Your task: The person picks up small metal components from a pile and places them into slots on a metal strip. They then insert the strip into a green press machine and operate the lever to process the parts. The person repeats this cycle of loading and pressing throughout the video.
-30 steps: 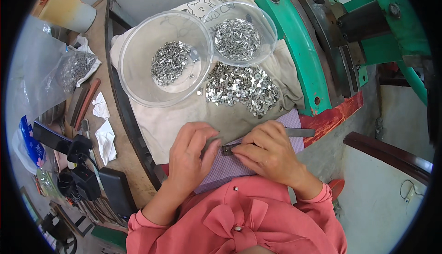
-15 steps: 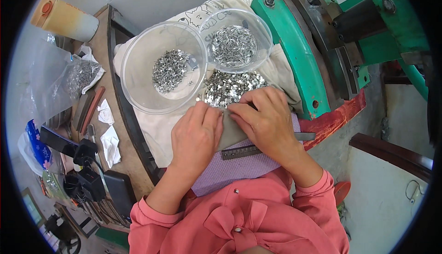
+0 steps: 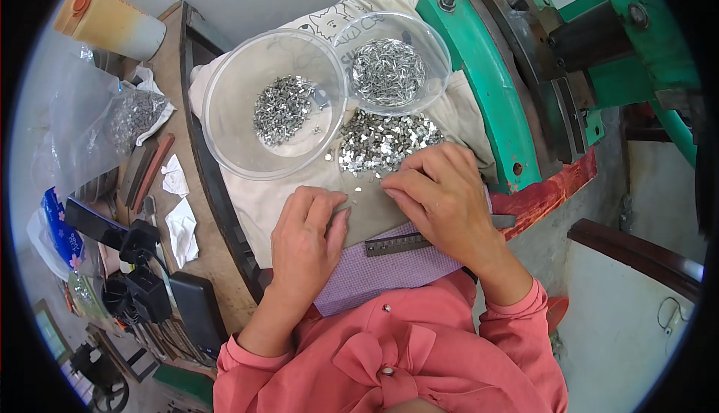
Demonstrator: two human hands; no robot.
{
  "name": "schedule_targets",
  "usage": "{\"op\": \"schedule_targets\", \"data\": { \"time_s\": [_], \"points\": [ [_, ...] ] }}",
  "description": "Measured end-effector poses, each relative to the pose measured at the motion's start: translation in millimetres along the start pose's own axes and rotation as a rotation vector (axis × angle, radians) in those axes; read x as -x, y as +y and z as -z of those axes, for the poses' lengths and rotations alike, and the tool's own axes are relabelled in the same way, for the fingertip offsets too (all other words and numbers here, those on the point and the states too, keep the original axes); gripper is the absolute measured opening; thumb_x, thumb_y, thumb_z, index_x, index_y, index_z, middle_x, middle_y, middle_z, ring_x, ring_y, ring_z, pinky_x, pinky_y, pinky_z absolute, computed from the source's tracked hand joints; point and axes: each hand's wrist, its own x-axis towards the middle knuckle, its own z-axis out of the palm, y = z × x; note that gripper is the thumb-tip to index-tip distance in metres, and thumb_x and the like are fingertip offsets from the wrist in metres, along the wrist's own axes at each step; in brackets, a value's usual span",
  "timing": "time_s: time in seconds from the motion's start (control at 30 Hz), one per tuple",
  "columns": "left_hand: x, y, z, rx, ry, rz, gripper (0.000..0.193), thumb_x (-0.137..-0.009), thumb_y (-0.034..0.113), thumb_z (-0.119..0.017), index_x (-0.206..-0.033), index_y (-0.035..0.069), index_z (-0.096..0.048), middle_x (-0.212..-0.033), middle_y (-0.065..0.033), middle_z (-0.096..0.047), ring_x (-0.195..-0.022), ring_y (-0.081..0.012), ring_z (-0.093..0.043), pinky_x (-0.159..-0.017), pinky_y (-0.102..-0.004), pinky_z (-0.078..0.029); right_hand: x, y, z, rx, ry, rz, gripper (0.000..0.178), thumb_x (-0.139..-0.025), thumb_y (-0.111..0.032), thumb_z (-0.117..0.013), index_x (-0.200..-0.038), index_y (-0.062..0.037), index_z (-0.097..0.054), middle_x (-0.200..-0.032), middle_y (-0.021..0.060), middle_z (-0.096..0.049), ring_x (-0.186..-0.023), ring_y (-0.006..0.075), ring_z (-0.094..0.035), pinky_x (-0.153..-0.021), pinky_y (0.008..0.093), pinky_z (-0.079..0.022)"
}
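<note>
A loose heap of small shiny flat metal pieces (image 3: 389,143) lies on the cloth in front of me. At its near edge, the thumb and forefinger of my right hand (image 3: 442,199) are pinched together; whatever they hold is too small to name. My left hand (image 3: 305,237) is nearer to me on the left, off the heap, its fingers bent and thumb tip close to the forefinger. What is at those fingertips cannot be made out. A large clear plastic tub (image 3: 217,113) with small metal parts and a smaller clear tub (image 3: 442,61) with thin metal pins stand behind.
A green metal press (image 3: 487,98) stands at the right. Under my hands lie a beige cloth (image 3: 247,211), a purple textured cloth (image 3: 352,278) and a dark metal strip (image 3: 397,245). A side table (image 3: 217,226) at the left bears a plastic bag (image 3: 82,113) and a yellowish jug (image 3: 112,23).
My hands were close together at the heap's near edge. The left has drawn back toward me and to the left; the right has shifted slightly right, still pinched. The view has moved a little.
</note>
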Motion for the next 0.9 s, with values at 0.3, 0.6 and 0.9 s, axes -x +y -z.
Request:
{"op": "schedule_targets", "data": {
  "time_s": [0.3,0.6,0.9],
  "points": [
    [-2,3,-2,0.005,0.026,0.009,0.017,-0.079,-0.001,-0.076,-0.095,0.005,-0.071,-0.092,-0.0090,-0.062,-0.080,-0.0257,-0.064,-0.068,-0.0363,-0.051,-15,-7,-19,0.069,0.013,0.066,0.015,-0.072,-0.010,-0.078,-0.083,-0.0088,-0.068,-0.090,0.0029,-0.059,-0.093,0.0248,-0.058,-0.086,0.0406,-0.043],
    [-2,1,-7,-0.043,0.046,-0.055,0.014,-0.076,0.003,-0.078,-0.087,0.009,-0.071,-0.087,-0.0050,-0.060,-0.077,-0.0246,-0.061,-0.064,-0.0377,-0.050,23,-27,23,0.068,-0.044,0.013,0.017,-0.070,-0.010,-0.078,-0.083,-0.0104,-0.068,-0.092,0.0015,-0.061,-0.090,0.0229,-0.059,-0.090,0.0423,-0.043],
    [-2,1,-6,-0.009,0.042,-0.061,0.016,-0.074,0.000,-0.077,-0.087,0.007,-0.069,-0.088,-0.0070,-0.061,-0.078,-0.0263,-0.062,-0.065,-0.0371,-0.049,43,-30,20,-0.076,-0.180,-0.038,0.013,-0.074,-0.012,-0.080,-0.084,-0.0116,-0.071,-0.091,0.0005,-0.062,-0.091,0.0220,-0.060,-0.097,0.0425,-0.041]
  ]
}}
